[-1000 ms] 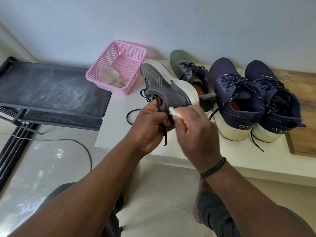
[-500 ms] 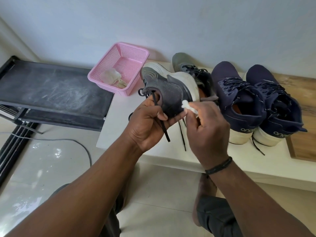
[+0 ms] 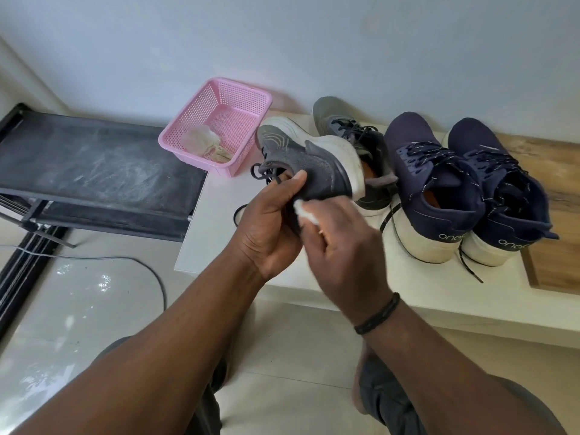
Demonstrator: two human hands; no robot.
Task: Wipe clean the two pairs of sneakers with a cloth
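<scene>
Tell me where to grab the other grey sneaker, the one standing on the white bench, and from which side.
Probably best: grip the grey sneaker at its heel collar, coming from above on the near side. It stands upright, heel toward the person, opening facing up. The held sneaker crowds one side and the navy sneaker the other, so only the heel end looks free.

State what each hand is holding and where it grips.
The left hand grips the grey sneaker at its collar by the heel, thumb outside. The right hand pinches a small white cloth against the shoe.
</scene>
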